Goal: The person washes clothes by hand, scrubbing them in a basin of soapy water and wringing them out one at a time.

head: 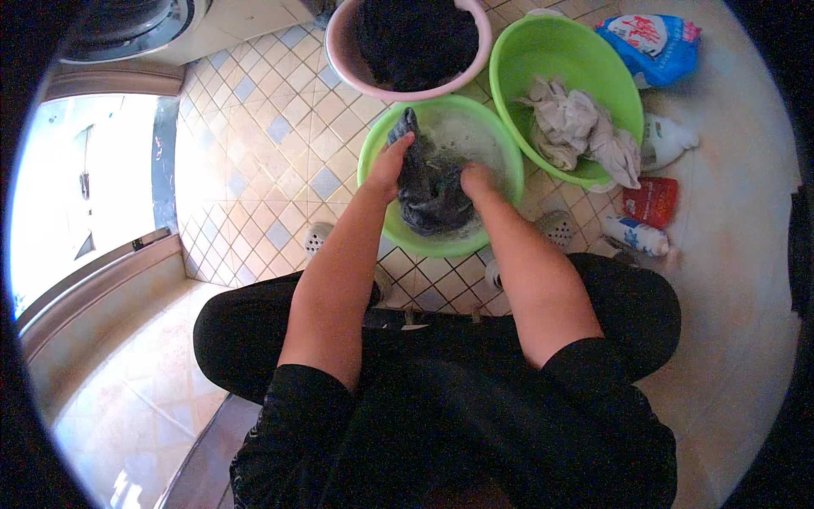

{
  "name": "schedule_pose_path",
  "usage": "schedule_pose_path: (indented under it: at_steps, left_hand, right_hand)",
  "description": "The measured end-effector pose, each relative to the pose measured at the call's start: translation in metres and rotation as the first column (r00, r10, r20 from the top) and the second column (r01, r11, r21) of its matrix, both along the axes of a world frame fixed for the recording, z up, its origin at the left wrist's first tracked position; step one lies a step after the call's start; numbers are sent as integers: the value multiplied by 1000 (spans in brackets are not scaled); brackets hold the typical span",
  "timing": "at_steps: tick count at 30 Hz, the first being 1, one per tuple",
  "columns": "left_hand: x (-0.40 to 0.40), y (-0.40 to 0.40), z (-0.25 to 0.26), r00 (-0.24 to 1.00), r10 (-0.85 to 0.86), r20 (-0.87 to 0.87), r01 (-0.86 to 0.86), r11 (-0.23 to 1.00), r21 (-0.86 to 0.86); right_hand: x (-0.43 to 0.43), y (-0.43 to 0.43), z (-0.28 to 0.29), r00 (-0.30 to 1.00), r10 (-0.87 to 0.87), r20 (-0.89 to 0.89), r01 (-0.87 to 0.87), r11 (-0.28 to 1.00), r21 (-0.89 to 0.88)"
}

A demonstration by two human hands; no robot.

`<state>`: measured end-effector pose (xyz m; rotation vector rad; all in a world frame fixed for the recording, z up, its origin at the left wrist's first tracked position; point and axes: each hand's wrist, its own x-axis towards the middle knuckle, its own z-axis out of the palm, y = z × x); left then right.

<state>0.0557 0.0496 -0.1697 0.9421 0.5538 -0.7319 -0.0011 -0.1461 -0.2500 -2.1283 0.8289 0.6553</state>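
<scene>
A wet dark grey cloth garment (423,184) lies partly in sudsy water in a light green plastic basin (445,249) on the floor before me. My left hand (391,164) grips the garment at the basin's left side, where one end of the cloth stands up above the thumb. On the right side, my right hand (475,179) is closed on another part of the same garment, its fingertips hidden by the cloth and my own hand. White foam (474,137) floats at the back and right of the basin.
Behind stands a pink basin (394,95) heaped with black fabric (416,41). A larger green basin (509,95) with pale cloths (566,121) is at the right, beside a blue bag (658,54), a whitish bottle (668,140), a red pouch (652,200) and a white bottle (636,234).
</scene>
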Motion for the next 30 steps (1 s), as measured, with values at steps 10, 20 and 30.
schedule_pose_path:
  at_steps: [10,20,30]
  left_hand:
    - [-9,-6,110,993,-56,107,89,938,-336]
    - [-1,12,186,896,-104,431,188,969,-158]
    - [-24,22,113,536,-693,483,550,720,423]
  right_hand:
    - [-6,21,149,797,-47,602,-125,963,240]
    - [10,-14,202,834,13,551,-146,969,199]
    - [5,-13,287,862,-480,162,127,514,848]
